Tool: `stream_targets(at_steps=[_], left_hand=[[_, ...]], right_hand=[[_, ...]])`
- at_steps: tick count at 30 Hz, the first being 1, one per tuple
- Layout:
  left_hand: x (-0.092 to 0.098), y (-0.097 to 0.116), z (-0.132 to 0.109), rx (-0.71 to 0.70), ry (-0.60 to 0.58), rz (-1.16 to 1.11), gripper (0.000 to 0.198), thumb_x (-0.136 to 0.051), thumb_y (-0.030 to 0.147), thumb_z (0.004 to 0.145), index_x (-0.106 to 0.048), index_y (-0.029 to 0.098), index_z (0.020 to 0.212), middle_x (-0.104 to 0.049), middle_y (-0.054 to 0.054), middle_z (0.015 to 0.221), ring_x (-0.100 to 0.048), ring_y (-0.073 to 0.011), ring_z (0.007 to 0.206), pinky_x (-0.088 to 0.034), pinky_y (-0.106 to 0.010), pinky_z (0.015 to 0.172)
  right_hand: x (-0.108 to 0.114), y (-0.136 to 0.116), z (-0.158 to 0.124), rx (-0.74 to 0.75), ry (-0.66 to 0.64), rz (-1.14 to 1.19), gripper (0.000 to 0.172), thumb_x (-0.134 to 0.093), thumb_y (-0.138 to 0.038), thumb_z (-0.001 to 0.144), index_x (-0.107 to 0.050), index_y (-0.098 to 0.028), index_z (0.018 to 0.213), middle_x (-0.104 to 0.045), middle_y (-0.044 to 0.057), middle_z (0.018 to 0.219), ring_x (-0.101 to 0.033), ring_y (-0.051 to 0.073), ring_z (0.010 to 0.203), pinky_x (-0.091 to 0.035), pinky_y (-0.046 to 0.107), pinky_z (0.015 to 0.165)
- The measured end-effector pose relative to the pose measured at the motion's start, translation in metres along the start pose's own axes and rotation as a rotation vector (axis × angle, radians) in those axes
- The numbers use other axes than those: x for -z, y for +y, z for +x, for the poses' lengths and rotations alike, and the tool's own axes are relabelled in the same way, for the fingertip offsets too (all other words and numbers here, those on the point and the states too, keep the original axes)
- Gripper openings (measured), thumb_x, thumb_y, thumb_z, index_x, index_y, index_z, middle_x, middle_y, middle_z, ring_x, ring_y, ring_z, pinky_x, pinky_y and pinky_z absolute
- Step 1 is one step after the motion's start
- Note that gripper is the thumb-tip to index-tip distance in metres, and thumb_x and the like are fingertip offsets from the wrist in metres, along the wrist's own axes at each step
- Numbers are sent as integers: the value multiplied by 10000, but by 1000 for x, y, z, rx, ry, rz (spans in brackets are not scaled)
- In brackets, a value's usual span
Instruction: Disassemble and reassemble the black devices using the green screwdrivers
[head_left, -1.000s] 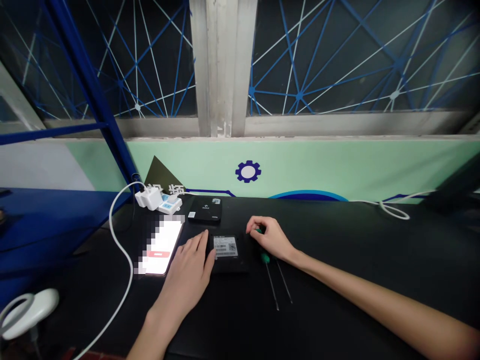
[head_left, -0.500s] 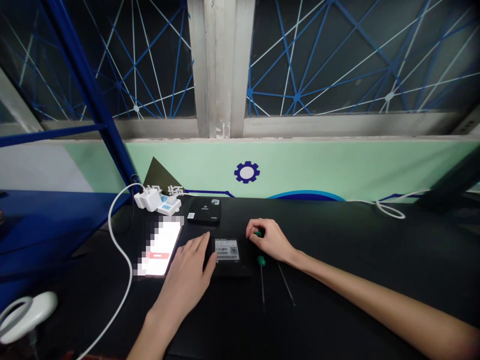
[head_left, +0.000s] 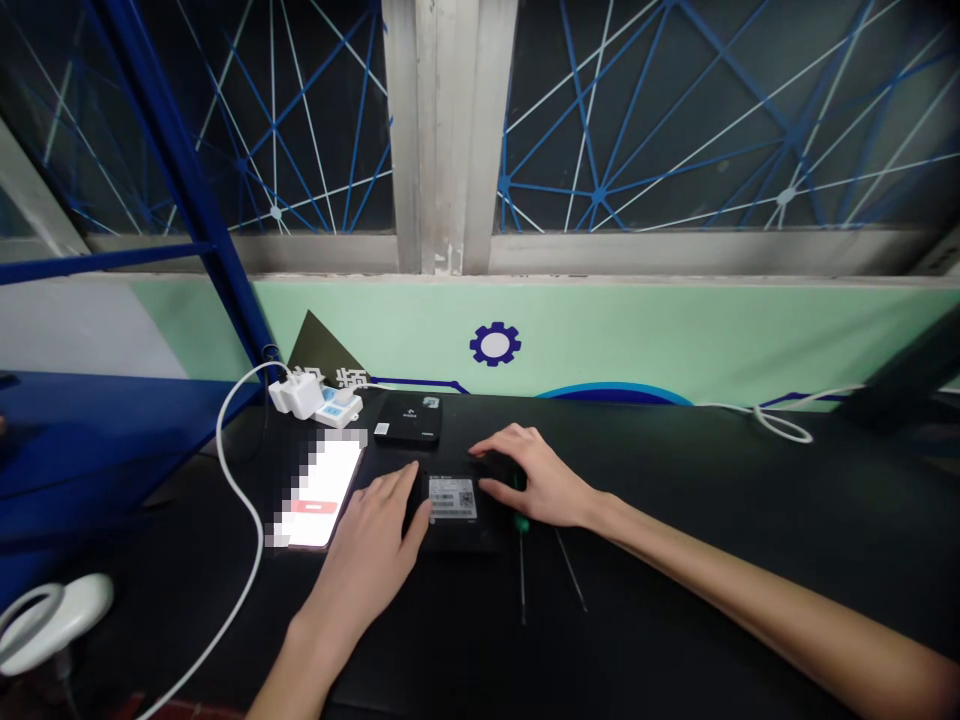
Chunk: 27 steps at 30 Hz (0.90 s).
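Note:
A black box with a white label (head_left: 452, 499) lies flat on the black table (head_left: 712, 480). My left hand (head_left: 381, 530) rests at the box's left side, fingers spread. On the other side, my right hand (head_left: 536, 475) has thumb and fingers apart near the box's upper right corner, with nothing seen between them. Partly beneath that hand is a green-handled screwdriver (head_left: 523, 560), its shaft pointing toward me. A second thin shaft (head_left: 572, 572) lies just right of it; its handle is hidden by my right hand.
A lit phone (head_left: 322, 495) lies left of my left hand. Behind are another black box (head_left: 409, 418) and a white power strip with plugs (head_left: 337, 408). A white cable (head_left: 240, 490) curves down the left, near a white device (head_left: 64, 622).
My right hand has opened from a curled pose near the green handle, and its fingers now reach left toward the labelled box. My left hand has stayed nearly in place.

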<state>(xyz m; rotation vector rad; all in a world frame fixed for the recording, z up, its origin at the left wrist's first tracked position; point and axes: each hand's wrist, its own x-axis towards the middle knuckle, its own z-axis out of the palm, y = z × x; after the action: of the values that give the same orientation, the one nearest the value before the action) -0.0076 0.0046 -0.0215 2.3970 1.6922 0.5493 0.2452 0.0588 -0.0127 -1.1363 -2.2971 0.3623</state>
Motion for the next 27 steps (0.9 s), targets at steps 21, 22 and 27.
stream_targets(at_steps=[21,22,27], left_hand=[[8,8,3,19,268,-316,393,-368,428,1033,-512,239,1345,-620,-100,1302,-600,-260,1199,-512,-434,1000],[9,8,3,26,279,-346,378,-368,428,1032,-527,237,1318,-639,-101,1260,-622,-257,1152,-524,-432,972],[19,12,2,82,302,-462,327,-382,449,1031,-571,241,1197,-689,-81,1104,-668,-238,999,-531,-390,871]], right_hand=[[4,-6,-4,67,90,85,690,-842,-466,749,-502,-247,1308,-641,130,1255,-625,325,1077,-523,493,914],[3,-6,-5,105,123,109,620,-809,-441,800,-506,-253,1306,-654,123,1246,-642,312,1075,-534,475,910],[-1,-4,-7,322,270,153,322,-647,-359,962,-562,-225,1242,-734,102,1071,-722,240,952,-589,373,822]])
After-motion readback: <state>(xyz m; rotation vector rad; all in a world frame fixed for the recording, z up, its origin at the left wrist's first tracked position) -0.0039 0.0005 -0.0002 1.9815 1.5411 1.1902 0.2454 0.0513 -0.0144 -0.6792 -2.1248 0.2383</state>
